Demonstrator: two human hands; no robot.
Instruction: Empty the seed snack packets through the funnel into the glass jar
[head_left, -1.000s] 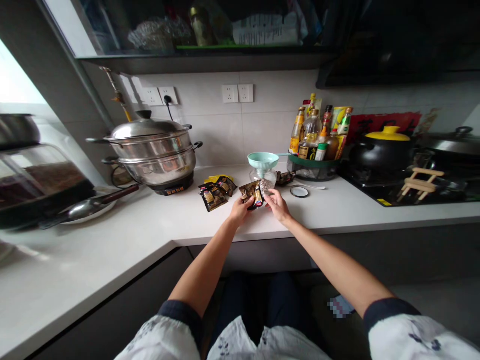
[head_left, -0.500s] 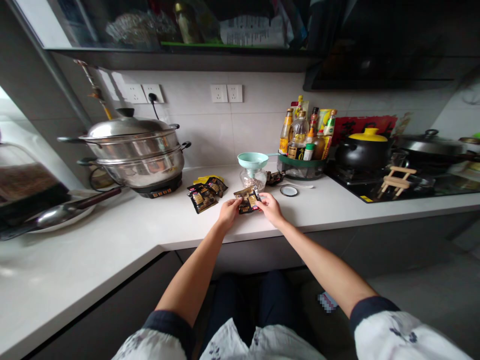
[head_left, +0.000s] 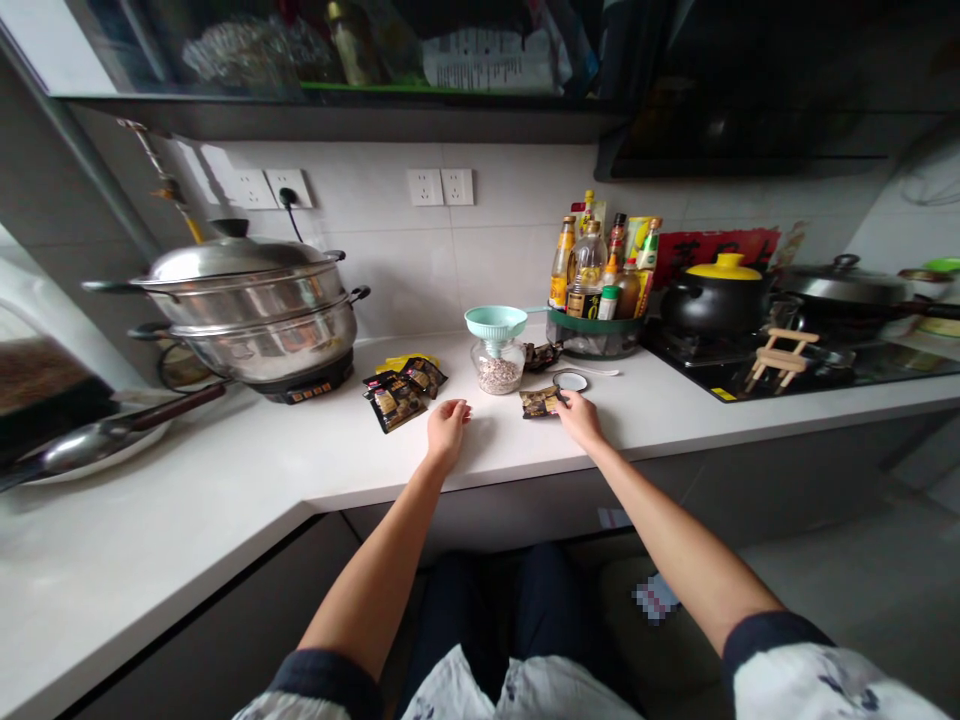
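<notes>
My right hand (head_left: 579,417) rests on the white counter (head_left: 675,410) with its fingers pinching the edge of a small dark sachet (head_left: 540,402) that lies flat. My left hand (head_left: 447,428) is over the counter with loosely curled fingers and holds nothing. Just behind them stands a small glass jar (head_left: 499,368) part-filled with pale grains, with a mint-green funnel (head_left: 495,322) set in its mouth. A pile of several dark sachets (head_left: 401,388) lies left of the jar. A round lid (head_left: 571,381) lies beside my right hand.
A stacked steel steamer pot (head_left: 251,305) sits at the left on its base. A rack of sauce bottles (head_left: 600,275) stands behind the jar. A black pot with a yellow lid (head_left: 716,292) is on the stove at the right. A ladle (head_left: 97,440) rests on a plate far left.
Both hands held a sachet together in front of the jar. Now the right hand has set it down on the counter to the right, and the left hand has let go and lowered.
</notes>
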